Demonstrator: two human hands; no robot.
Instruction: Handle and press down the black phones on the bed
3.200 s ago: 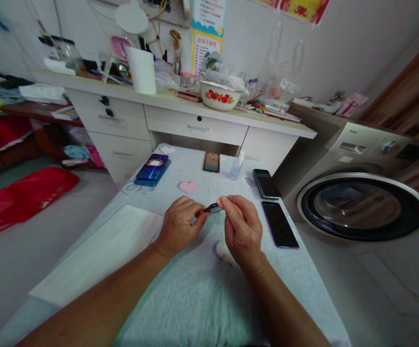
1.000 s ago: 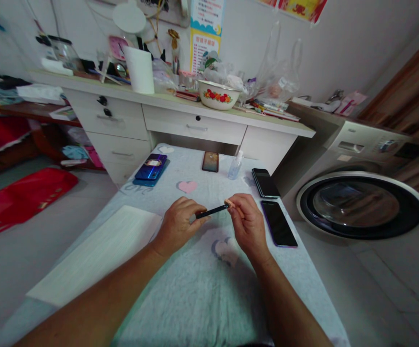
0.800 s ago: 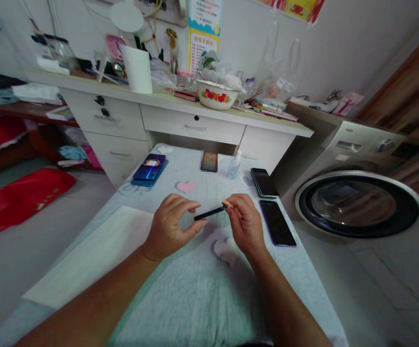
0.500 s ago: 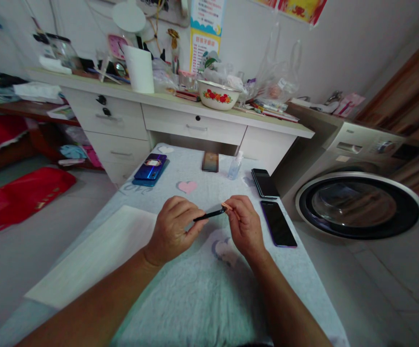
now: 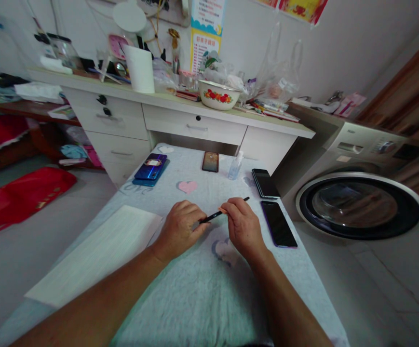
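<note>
Dark slab (image 5: 212,217) pinched in two hands

Above the table (image 5: 187,299), the left hand (image 5: 180,231) clamps fingertips on its near end. The right hand (image 5: 244,229) has bent fingers closed around it nearer the far end, likely for steadiness, hiding part. Blue phones (image 5: 151,167) lie by the far left corner, a bottle (image 5: 235,167) near the far edge.

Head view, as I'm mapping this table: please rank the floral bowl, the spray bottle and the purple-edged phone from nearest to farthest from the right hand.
1. Purple-edged phone: just right of the right hand.
2. Spray bottle: beyond the hand, on the cloth.
3. Floral bowl: farthest, up on the counter.
</note>
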